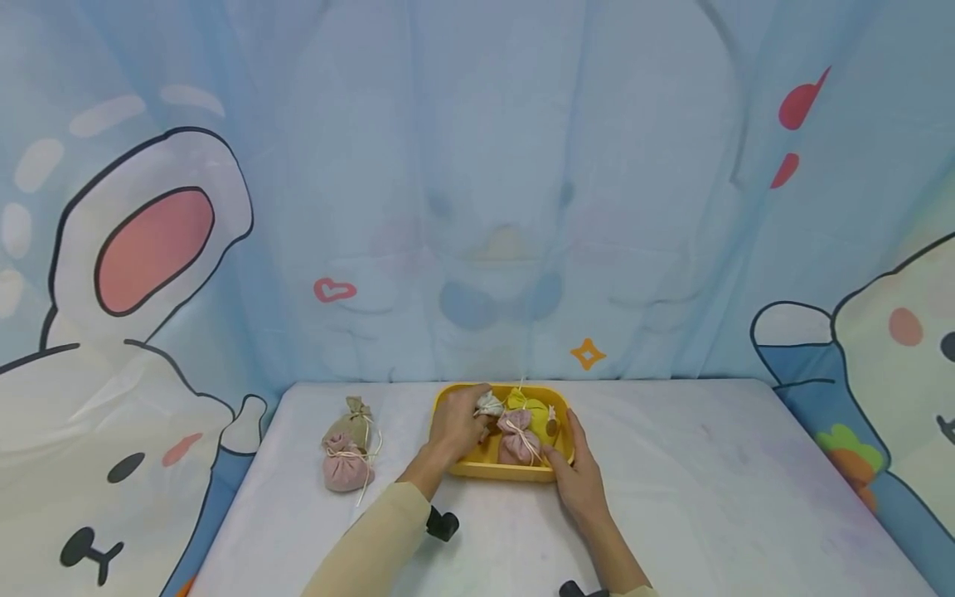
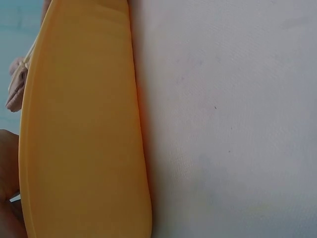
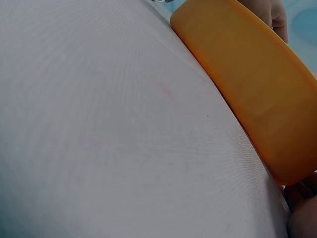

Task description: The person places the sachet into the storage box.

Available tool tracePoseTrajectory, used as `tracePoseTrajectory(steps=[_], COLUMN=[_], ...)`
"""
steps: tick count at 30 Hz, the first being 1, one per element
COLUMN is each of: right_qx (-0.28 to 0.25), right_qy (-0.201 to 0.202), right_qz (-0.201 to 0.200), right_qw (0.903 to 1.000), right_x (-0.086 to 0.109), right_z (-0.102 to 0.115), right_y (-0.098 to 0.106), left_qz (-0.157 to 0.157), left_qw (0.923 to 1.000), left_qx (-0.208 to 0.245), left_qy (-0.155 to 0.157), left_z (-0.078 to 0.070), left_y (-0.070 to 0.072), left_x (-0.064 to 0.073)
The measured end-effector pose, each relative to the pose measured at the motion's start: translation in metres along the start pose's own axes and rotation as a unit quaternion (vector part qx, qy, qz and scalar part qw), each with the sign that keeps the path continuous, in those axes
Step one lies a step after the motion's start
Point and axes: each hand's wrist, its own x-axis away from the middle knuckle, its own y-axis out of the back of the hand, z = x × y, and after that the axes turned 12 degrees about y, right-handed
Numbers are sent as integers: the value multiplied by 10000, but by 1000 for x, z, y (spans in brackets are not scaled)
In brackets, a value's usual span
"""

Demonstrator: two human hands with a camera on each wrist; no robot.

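Yellow tray (image 1: 501,473) sits between a left hand (image 1: 455,424) pinching a white pouch (image 1: 488,404) inside it and a right hand (image 1: 583,481) gripping its rim. White tabletop (image 1: 709,489) spreads wide rightward, far edge just behind the tray.

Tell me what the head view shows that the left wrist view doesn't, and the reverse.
Only the head view: the green pouch and pink pouch lying together outside the tray, the yellow pouch and white pouch in the tray, and the printed animals on the backdrop.

Only the left wrist view: tiny dark specks on the white cloth, and a close, broad look at the tray's outer wall, just a thin strip from the head.

Both: the yellow tray, a pinkish pouch at it, the left hand, the white cloth and blue backdrop.
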Motion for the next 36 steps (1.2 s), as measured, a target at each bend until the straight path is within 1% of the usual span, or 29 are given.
tracePoseTrajectory(steps=[4,11,14,20,25,31,36], right_qx=[29,-6,-4,-28,-37,-69,-57], right_qy=[52,52,34,-10,-2,30,133], right_qz=[-13,-26,-1,25,11,-35,-51], right_qw=[10000,10000,10000,10000,10000,10000,9999], right_x=[0,-1,-1,-1,-1,-1,-1], right_z=[0,-1,-2,-1,-2,-2,-2], right_y=[-1,-2,-3,-2,-2,-1,-1], left_qz=[55,19,51,321,596,656,741], left_qw=[10000,10000,10000,9994,9981,9975,9967], left_qx=[-28,-9,-14,-52,18,145,302], left_qy=[15,-42,-54,-120,-171,-233,-167], left_z=[0,-2,-3,-4,-5,-3,-1], left_y=[-1,-1,-2,-3,1,5,10], left_x=[0,1,2,2,2,1,2])
